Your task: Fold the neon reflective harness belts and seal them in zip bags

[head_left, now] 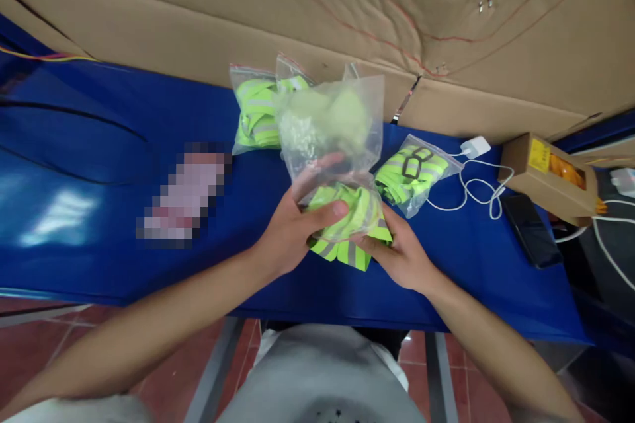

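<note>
A clear zip bag [370,139] is in my hands, its far end raised. A folded neon-yellow reflective strap [353,258] with grey stripes lies partly inside it and pokes out of the end nearest me. My left hand [292,228] is closed around the bag's left side, thumb pressed on top over the strap. On the right, my right hand [401,251] grips the strap where it sticks out; some of its fingers are hidden underneath. Just behind stand filled bags of the same straps, one bag [258,112] at the left. Another strap bag [414,172] with dark buckles lies right.
The blue table [89,225] backs onto a cardboard panel [173,26]. To the right are a white charger [475,147] with its cable, a black phone [532,231] and an open cardboard box [550,175]. A pixelated flat item [186,195] lies left, near a black cable [74,109].
</note>
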Motion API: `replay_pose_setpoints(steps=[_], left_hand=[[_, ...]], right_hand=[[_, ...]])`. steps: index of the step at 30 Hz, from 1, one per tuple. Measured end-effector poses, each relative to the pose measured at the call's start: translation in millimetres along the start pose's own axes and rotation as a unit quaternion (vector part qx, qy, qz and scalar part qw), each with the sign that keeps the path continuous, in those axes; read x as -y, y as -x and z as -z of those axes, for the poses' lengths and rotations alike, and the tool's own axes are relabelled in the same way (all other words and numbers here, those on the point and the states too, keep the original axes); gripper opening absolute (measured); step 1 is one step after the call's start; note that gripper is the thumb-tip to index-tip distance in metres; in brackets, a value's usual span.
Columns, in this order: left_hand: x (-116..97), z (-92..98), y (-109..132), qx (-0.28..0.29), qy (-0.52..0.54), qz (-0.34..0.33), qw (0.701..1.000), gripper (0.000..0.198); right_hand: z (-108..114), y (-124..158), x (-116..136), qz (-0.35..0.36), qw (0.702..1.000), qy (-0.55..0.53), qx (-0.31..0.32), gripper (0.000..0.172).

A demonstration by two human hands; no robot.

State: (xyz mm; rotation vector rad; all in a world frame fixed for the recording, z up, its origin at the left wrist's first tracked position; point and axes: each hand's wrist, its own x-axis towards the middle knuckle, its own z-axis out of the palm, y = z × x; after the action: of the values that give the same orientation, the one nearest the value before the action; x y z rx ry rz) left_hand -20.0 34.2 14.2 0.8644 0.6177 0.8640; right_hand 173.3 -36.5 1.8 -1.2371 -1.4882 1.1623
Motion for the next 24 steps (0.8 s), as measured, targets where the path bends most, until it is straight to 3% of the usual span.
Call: replay_pose_setpoints(steps=[3, 7, 11, 13, 16, 20, 22, 24], left_hand=[[8, -7.8, 1, -0.043, -0.034, -0.014, 0.998, 0.064], [17, -11.4, 4, -0.059, -0.046, -0.035, 0.997, 0.066], [13, -6.5, 5, -0.07, -0.077, -0.012, 0.995, 0.058], [3, -1.2, 3, -0.032, -0.096, 0.026, 0.994, 0.053], [-12, 4.5, -1, 0.068, -0.084, 0.079, 0.991, 0.045], [-14, -2.2, 0, 0.12, 0.017, 0.089, 0.989, 0.044], [-7, -6.4, -1, 0.088, 0.019, 0.086, 0.992, 0.053], [0, -4.1, -4, 0.012, -0.018, 0.047, 0.999, 0.059]], right_hand=[[-4, -3, 8, -0.008, 1.0, 0.016, -0.015, 0.029], [-6, -1, 12, -0.001, 0.996, 0.045, -0.071, 0.019], [-3, 3, 21, 0.026, 0.988, 0.14, -0.059, 0.017], [1, 3, 27, 0.027, 0.987, 0.16, -0.018, 0.014], [6, 0, 32, -0.004, 0.992, 0.11, 0.065, 0.016], [5, -3, 27, -0.04, 0.997, -0.035, 0.06, 0.021], [5, -2, 21, -0.035, 0.998, -0.039, 0.025, 0.02], [7, 0, 15, 0.009, 0.997, 0.056, -0.044, 0.019]])
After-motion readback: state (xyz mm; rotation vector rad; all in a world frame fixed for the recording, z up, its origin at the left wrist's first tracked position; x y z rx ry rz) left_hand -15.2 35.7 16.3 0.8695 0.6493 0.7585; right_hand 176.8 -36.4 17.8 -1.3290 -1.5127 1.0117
